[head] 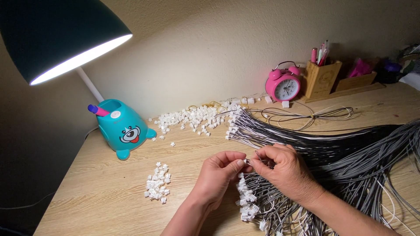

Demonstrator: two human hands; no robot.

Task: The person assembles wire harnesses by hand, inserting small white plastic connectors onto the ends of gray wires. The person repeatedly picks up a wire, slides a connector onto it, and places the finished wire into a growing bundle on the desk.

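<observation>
At frame centre, I noted left hand (218, 168) and right hand (280, 168) pinching a thin grey wire end (250, 161); steadier grip near the tip advisable.

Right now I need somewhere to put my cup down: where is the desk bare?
Bare wood lies left of the small connector pile, below the teal lamp base. The wire bundles and both hands crowd the right half.

Connector pile (157, 182) left of hands, wire bundle (350, 153) right, lamp base (122, 129) behind, clock (283, 85) perhaps against the wall
</observation>
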